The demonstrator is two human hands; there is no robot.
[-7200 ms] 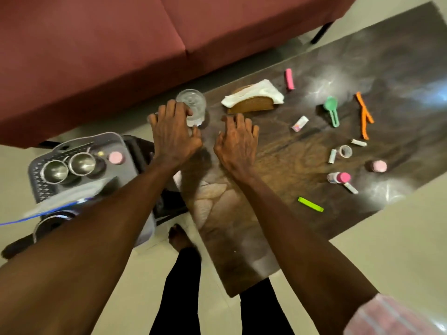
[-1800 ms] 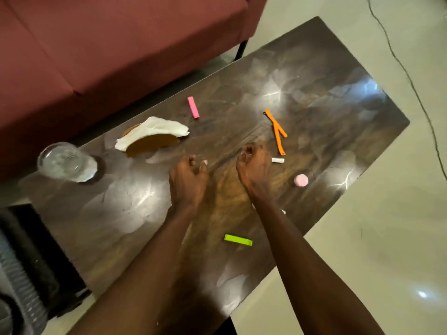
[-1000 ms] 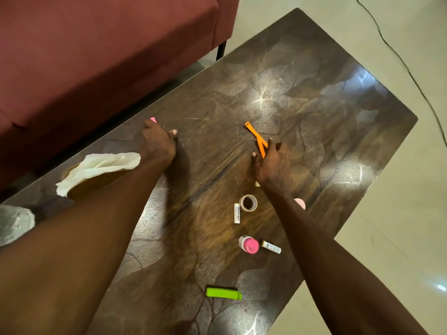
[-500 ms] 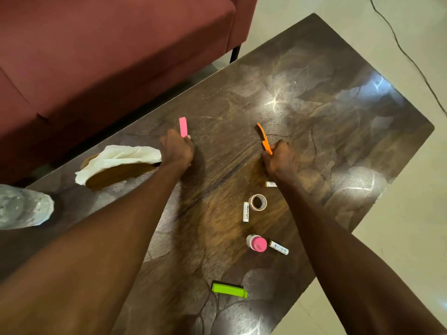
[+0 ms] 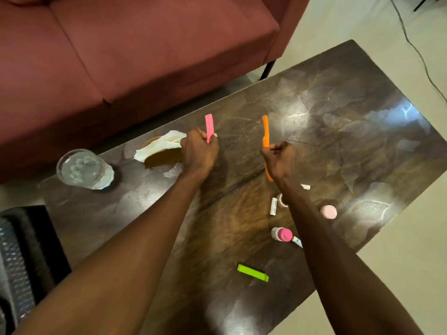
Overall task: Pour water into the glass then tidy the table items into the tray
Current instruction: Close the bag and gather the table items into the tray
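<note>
My left hand [image 5: 199,152] is closed around a pink clip [image 5: 208,124], which sticks up above the fist. An orange clip [image 5: 265,130] stands up out of my right hand [image 5: 280,160], whose fingers are shut on it. Both hands hover over the dark table [image 5: 338,112]. A glass [image 5: 83,169] holding water stands at the table's left end. Between the glass and my left hand lies a wooden tray [image 5: 164,159] with a white tissue [image 5: 160,146] on it.
Near my right forearm lie a green clip [image 5: 252,273], a pink-capped bottle [image 5: 281,234], a white battery [image 5: 273,206], a small tape roll [image 5: 281,200], a pink round lid [image 5: 328,212] and a small white piece [image 5: 305,186]. A red sofa [image 5: 121,56] runs behind the table. A dark basket [image 5: 17,259] sits at the left edge.
Both hands have lifted off the table, the left with the pink clip and the right with the orange clip, and both clips now stand higher.
</note>
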